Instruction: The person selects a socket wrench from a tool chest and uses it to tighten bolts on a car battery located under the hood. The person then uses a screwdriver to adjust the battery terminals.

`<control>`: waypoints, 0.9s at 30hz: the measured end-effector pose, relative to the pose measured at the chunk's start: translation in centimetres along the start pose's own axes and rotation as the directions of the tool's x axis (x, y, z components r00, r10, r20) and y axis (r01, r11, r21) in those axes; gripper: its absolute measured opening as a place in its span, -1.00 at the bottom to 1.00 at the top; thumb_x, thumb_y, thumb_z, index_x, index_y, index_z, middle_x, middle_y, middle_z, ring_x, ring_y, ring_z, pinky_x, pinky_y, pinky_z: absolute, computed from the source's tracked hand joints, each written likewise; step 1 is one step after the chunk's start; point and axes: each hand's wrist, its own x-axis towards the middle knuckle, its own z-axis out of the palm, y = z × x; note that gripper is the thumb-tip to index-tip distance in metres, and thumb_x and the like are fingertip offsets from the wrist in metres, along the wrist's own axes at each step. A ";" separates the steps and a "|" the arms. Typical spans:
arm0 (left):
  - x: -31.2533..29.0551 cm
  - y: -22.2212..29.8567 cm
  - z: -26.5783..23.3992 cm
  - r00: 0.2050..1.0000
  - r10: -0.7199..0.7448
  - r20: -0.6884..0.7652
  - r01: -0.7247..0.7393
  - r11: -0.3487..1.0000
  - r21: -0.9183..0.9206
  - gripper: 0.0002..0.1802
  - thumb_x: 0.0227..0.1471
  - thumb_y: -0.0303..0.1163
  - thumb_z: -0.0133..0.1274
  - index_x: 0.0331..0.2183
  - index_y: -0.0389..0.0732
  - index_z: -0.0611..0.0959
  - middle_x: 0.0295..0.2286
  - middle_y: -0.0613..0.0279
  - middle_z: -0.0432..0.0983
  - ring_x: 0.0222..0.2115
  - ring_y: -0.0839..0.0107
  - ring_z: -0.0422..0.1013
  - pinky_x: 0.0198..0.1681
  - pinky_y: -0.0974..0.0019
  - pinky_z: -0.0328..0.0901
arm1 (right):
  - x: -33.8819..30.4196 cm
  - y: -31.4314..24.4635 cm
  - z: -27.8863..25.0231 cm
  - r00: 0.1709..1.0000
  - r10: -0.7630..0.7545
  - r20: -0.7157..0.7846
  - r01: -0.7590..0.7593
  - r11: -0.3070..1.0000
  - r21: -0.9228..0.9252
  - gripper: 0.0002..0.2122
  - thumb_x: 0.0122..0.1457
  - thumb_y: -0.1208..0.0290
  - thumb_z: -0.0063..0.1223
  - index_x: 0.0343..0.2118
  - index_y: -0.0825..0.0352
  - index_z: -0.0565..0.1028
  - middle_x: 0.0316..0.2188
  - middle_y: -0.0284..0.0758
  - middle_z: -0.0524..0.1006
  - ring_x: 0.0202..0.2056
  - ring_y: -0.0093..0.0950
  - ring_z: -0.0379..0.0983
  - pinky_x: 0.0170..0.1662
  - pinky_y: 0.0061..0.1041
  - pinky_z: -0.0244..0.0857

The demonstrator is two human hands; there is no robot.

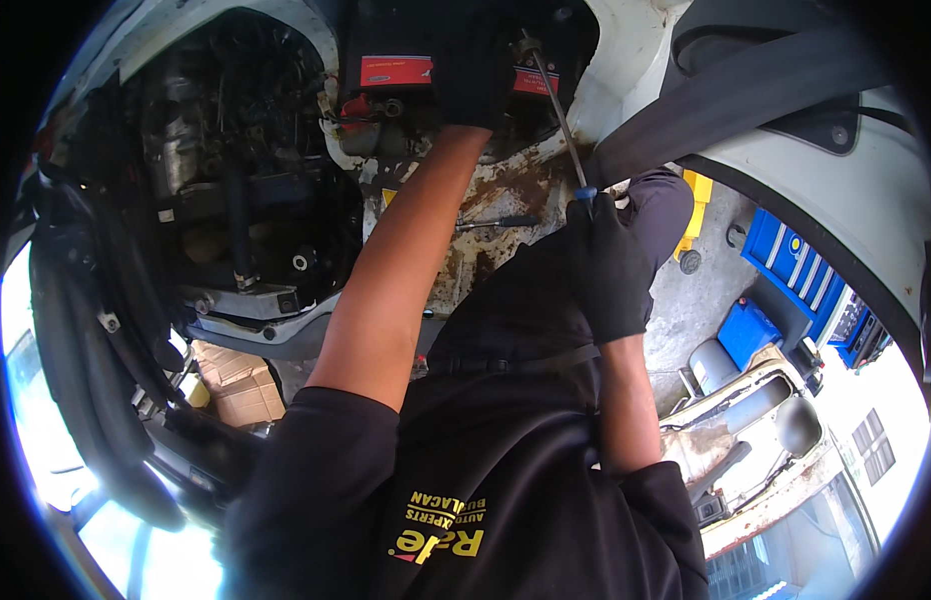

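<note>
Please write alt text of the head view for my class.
A person's gloved right hand grips a blue-handled tool, its shaft reaching toward a red-labelled battery; the gloved left hand is at the battery. Engine parts show at left.

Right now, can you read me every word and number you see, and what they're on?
I won't copy words out, but here's where they are:
Black shirt: yellow lettering on the chest, upside down in this view, partly folded.
Black battery: red label, its print mostly too small to read.
Yellow sticker beside the forearm: no readable print.
</note>
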 end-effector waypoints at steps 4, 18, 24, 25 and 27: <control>0.8 0.5 0.1 0.997 -0.034 0.068 0.030 0.998 0.053 -0.51 -0.13 -0.48 0.19 -0.05 -0.11 0.71 0.06 0.22 0.57 0.13 0.17 0.43 0.26 -0.05 0.22 | 5.7 -1.0 2.1 0.964 -0.201 -0.173 0.211 0.977 0.041 -0.77 0.37 0.17 0.00 -0.17 0.24 0.51 -0.57 -0.07 0.60 -0.47 0.01 0.59 -0.44 0.02 0.40; 0.6 -0.7 0.4 0.989 0.054 0.139 -0.064 0.996 0.069 -0.54 -0.12 -0.45 0.14 -0.08 -0.18 0.74 0.04 -0.01 0.58 0.17 0.03 0.41 0.27 -0.11 0.23 | 2.3 -2.6 -0.1 1.000 -0.011 0.023 0.011 0.999 0.042 -0.71 0.39 0.09 -0.06 -0.17 0.24 0.49 -0.55 0.00 0.60 -0.45 0.10 0.57 -0.35 0.07 0.44; 1.0 -0.1 0.2 0.992 0.081 0.095 -0.093 0.987 0.131 -0.61 -0.13 -0.48 0.18 -0.15 -0.24 0.72 -0.02 0.07 0.62 0.09 0.08 0.47 0.20 -0.04 0.31 | 6.4 -1.9 3.3 0.976 -0.159 -0.151 0.167 0.985 0.043 -0.70 0.39 0.10 -0.06 -0.16 0.25 0.50 -0.57 0.00 0.59 -0.47 0.10 0.57 -0.36 0.03 0.45; 1.0 0.2 -0.2 0.994 0.075 0.079 -0.082 0.993 0.085 -0.60 -0.13 -0.48 0.18 -0.15 -0.23 0.72 -0.01 0.08 0.61 0.10 0.08 0.47 0.20 -0.04 0.30 | 4.4 -2.4 1.5 0.997 -0.054 -0.049 0.057 0.996 0.061 -0.73 0.38 0.14 -0.05 -0.17 0.27 0.49 -0.49 0.00 0.62 -0.41 0.06 0.59 -0.36 0.01 0.45; 0.7 0.3 -1.2 0.997 0.052 0.055 -0.053 0.999 0.008 -0.59 -0.14 -0.48 0.19 -0.14 -0.21 0.73 -0.01 0.09 0.61 0.10 0.08 0.46 0.21 -0.05 0.28 | 0.8 -1.4 0.5 0.999 0.022 0.041 -0.024 0.998 0.060 -0.75 0.38 0.18 -0.04 -0.17 0.28 0.49 -0.48 0.00 0.62 -0.40 0.05 0.59 -0.36 0.01 0.45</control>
